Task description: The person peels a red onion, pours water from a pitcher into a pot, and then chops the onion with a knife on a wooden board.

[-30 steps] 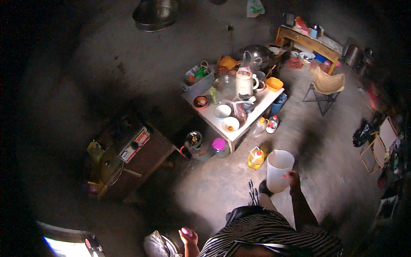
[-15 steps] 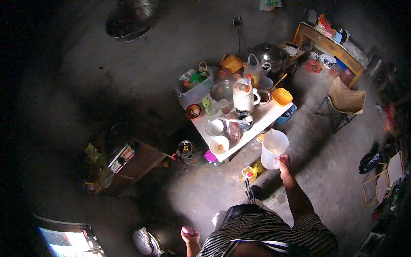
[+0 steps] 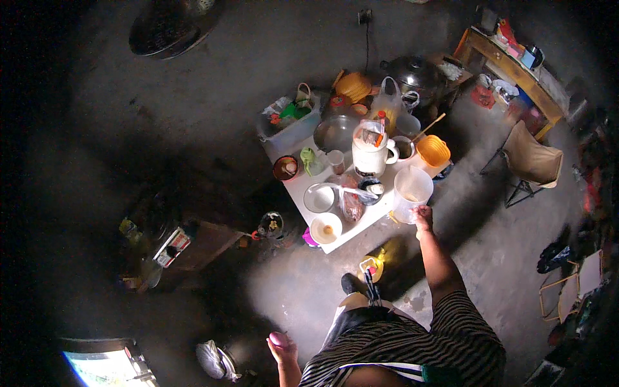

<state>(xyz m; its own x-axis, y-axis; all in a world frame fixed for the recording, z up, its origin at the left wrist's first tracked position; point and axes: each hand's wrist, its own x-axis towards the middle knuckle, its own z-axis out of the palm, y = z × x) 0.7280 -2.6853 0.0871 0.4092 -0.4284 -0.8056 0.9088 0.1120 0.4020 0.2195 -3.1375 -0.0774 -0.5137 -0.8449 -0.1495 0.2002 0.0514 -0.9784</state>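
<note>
My right hand [image 3: 423, 218] is closed on the handle of a translucent plastic jug [image 3: 411, 190], held over the right front edge of the white table [image 3: 361, 231]. Low in the view, well away from the table, my left hand [image 3: 284, 353] grips a purplish-pink rounded thing [image 3: 278, 338]; its kind is unclear. Close to the jug on the table are a white blender-like machine with a handle [image 3: 370, 155], an orange basket [image 3: 433, 150] and a dark bowl [image 3: 371, 188]. Two white bowls sit farther left, the front one [image 3: 325, 228] with something brownish in it.
A yellow oil bottle [image 3: 372, 266] stands on the floor before the table. To the right is a tan folding chair [image 3: 532, 155]. A plastic bin of goods [image 3: 290, 132] and a large metal bowl [image 3: 335, 132] sit at the table's back. A dark wooden table [image 3: 206, 248] is at left.
My right hand has carried the jug forward to the table's edge, beside the orange basket. The left hand still holds the purplish thing. My view has shifted slightly, and a shoe now shows.
</note>
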